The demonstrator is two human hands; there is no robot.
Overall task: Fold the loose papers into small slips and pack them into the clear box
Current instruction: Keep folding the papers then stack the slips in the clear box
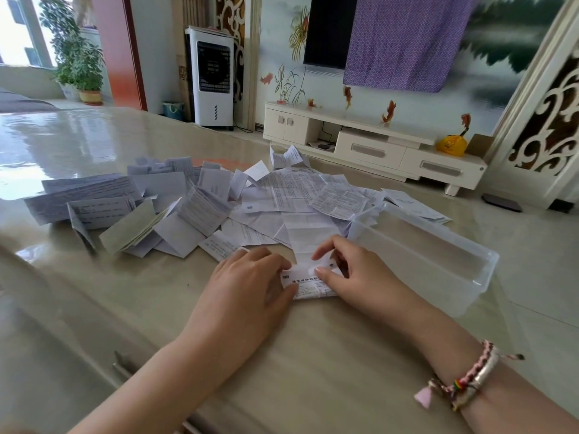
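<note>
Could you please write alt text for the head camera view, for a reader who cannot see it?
Two bare hands, left hand and right hand, fold a long white printed paper strip on a glossy beige table. A clear plastic rectangular box sits empty at the right; a heap of loose and folded white papers lies behind.
</note>
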